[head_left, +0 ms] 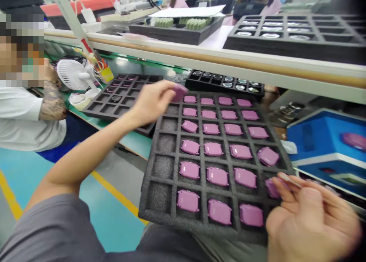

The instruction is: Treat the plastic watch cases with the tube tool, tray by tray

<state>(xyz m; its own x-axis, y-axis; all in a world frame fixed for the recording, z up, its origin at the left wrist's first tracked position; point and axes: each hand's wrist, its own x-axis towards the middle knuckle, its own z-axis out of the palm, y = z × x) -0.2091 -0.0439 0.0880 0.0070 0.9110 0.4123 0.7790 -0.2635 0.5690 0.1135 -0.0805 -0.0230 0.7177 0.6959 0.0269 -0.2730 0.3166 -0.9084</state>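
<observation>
A black foam tray [164,178] with square compartments lies tilted over my lap, holding several purple watch cases [213,149]. Its leftmost column shows bare compartments. My left hand [156,100] pinches a purple watch case [179,92] at the tray's far left corner. Near the tray's right edge, my right hand [311,220] is closed around a slim pale tool [290,180], whose kind I cannot make out. Just beyond those fingers sits another purple case [271,188], partly covered by them.
Left of my tray is a second black tray [100,107] with a few dark cases. A white fan [76,75] stands near a seated co-worker [31,113]. Behind lies a tray of round shiny parts [225,79]. A blue box [323,140] is at right; a shelf edge [200,61] crosses above.
</observation>
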